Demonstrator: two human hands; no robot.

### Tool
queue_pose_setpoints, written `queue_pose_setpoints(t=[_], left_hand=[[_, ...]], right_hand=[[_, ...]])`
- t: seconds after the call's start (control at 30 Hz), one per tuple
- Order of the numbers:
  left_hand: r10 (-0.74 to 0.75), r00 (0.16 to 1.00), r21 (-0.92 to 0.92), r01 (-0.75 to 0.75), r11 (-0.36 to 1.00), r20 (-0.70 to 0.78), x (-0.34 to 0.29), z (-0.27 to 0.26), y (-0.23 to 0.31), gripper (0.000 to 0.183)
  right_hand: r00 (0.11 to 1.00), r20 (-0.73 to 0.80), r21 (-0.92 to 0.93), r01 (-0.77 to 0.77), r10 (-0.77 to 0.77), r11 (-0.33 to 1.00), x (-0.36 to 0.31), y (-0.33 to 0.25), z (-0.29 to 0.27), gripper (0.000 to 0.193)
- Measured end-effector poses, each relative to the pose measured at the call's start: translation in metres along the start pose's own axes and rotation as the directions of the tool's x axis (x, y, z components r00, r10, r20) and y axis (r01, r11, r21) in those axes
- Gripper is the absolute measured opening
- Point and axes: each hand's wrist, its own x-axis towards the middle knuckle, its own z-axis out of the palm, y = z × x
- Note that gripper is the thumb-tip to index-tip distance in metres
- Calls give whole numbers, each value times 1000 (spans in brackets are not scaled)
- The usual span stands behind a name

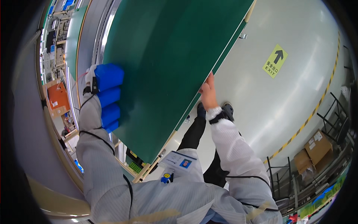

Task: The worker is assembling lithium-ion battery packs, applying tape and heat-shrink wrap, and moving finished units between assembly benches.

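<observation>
A long dark green tabletop (160,71) slants across the middle. My right hand (209,91) is at its right edge, the fingers bent against the rim. Beyond the table's left side stretches my left arm. My left hand (90,75), pale and small in the view, is right beside the farthest of several blue bins (109,75), which stand in a row along that side. Its fingers are too small and partly hidden to make out. Dark bands circle both wrists.
A yellow-green floor sign (275,61) with an arrow lies to the right. Beyond it runs a yellow-black floor stripe (309,123). Cardboard boxes (318,145) and black metal frames (281,175) stand at the lower right. An orange panel (58,97) is at the far left.
</observation>
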Motion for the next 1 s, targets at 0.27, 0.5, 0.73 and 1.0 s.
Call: queue_pose_setpoints(t=[0.27, 0.5, 0.73, 1.0], left_hand=[[7, 998, 27, -5, 1000, -70, 1, -13, 4, 50], [-27, 997, 32, 30, 999, -70, 14, -22, -3, 50], [-23, 995, 52, 28, 998, -99, 24, -24, -9, 51], [3, 988, 157, 22, 987, -157, 31, -48, -23, 51]], right_hand=[[893, -360, -104, 247, -269, 963, 18, -16, 70, 78], [878, -411, -407, 63, -244, 911, 30, -9, 94, 83], [885, -389, -429, 73, -257, 900, 35, 2, 106, 83], [868, -367, -452, 147, -334, 880, 38, 15, 118, 79]])
